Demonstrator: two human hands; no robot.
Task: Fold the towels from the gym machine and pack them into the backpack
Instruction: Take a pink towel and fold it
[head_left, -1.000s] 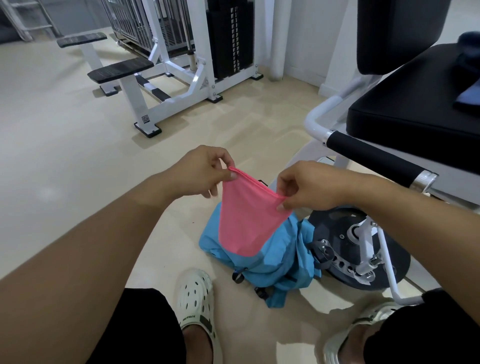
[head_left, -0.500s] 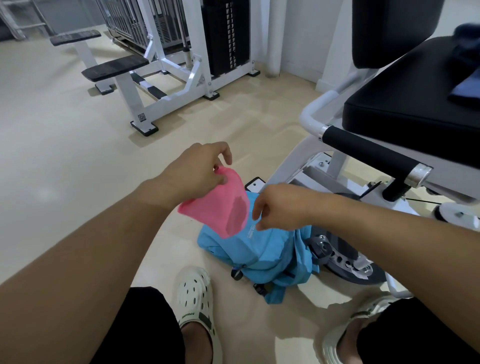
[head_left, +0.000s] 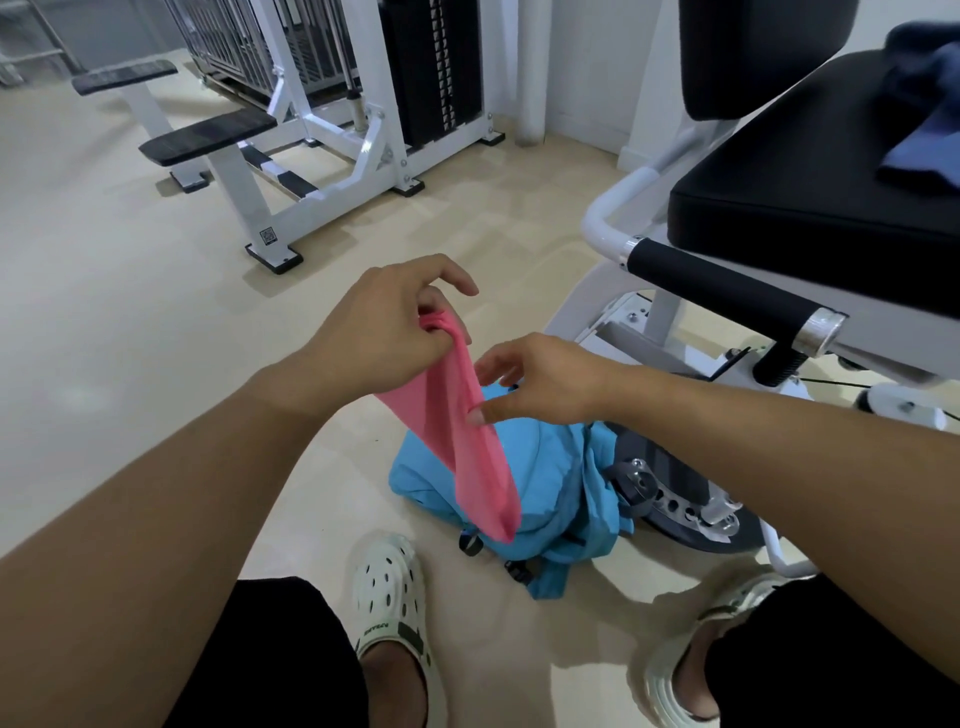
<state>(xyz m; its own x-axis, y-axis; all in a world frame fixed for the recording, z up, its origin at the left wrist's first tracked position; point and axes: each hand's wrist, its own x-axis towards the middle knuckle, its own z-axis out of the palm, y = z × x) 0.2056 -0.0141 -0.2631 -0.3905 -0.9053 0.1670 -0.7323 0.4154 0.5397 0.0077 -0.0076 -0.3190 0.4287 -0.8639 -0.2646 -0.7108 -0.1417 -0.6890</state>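
Observation:
A pink towel (head_left: 470, 447) hangs folded from my left hand (head_left: 384, 332), which pinches its bunched top edge between thumb and fingers. My right hand (head_left: 540, 379) is beside the towel at mid height, fingers spread, thumb tip touching the cloth. Below them a light blue backpack (head_left: 556, 493) lies slumped on the floor against the machine's base. A dark blue towel (head_left: 924, 130) lies on the black seat (head_left: 810, 208) of the gym machine at the right.
The machine's black padded handle (head_left: 727, 291) and white frame stand just right of my hands. A weight-stack machine (head_left: 332, 119) with black footplates stands at the back. My feet in white clogs (head_left: 392, 608) are on the beige floor.
My right hand let go of the towel's corner and moved down to its side. My left hand now holds the top edge alone, and the towel hangs as a long narrow fold.

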